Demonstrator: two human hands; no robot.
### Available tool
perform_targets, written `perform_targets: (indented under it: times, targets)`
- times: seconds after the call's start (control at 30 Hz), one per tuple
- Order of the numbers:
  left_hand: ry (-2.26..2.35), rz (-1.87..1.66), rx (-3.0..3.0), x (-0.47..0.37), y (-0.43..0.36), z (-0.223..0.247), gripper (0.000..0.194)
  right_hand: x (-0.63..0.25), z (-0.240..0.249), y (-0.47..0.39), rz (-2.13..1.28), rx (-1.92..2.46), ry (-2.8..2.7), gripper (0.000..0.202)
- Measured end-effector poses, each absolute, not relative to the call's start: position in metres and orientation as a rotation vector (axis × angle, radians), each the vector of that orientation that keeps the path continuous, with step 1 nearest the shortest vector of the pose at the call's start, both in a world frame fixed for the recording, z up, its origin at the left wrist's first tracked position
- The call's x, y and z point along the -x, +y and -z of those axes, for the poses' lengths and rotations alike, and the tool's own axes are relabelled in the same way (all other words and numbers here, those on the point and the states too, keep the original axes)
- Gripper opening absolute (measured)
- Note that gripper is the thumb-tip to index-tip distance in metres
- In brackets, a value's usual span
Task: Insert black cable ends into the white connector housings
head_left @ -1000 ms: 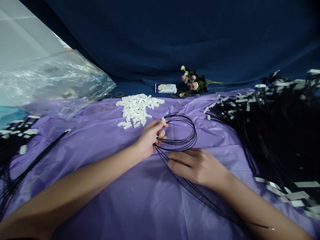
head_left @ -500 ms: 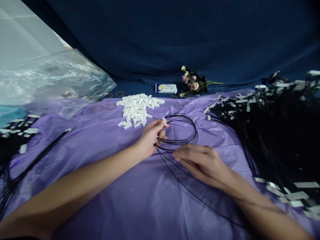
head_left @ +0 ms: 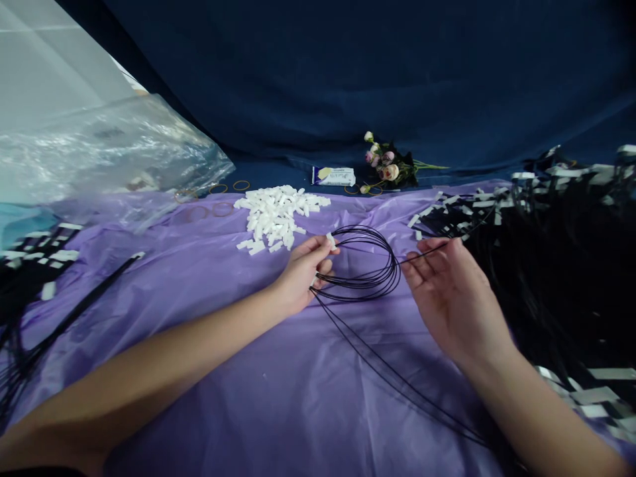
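My left hand [head_left: 305,273] is closed on a coil of thin black cable [head_left: 390,275], pinching it at its left side. A small white piece [head_left: 330,242] shows at the thumb and fingertips. Two lengths of cable trail from below this hand toward the lower right. My right hand [head_left: 460,305], palm toward me, is to the right of the coil. One strand of cable [head_left: 422,255] runs from the coil's right side up to the right thumb, pinched against the fingers, partly hidden.
Beyond the left hand lies a heap of small white pieces [head_left: 275,215] on the purple cloth [head_left: 298,397]. Black cables with white ends [head_left: 546,265] pile up at right; a smaller bunch [head_left: 37,278] lies left. Rubber bands, a packet [head_left: 334,176] and artificial flowers [head_left: 387,165] are at the back.
My right hand has moved up and right from below the coil and turned its palm toward me, drawing a cable strand outward. The left hand has stayed closed on the coil.
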State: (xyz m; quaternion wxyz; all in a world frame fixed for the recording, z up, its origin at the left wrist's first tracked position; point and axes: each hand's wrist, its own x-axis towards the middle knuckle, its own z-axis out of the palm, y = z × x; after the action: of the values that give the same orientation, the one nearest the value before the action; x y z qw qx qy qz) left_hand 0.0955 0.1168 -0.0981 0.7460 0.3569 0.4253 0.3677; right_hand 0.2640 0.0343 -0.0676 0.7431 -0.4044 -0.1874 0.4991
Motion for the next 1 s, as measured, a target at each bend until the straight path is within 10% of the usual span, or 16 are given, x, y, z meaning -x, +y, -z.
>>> perform_targets:
  times: [1.0]
  targets:
    - [0.620, -0.739, -1.042, -0.093, 0.107, 0.106, 0.018, -0.260, 0.077, 0.017, -0.531, 1.537, -1.468, 0.010]
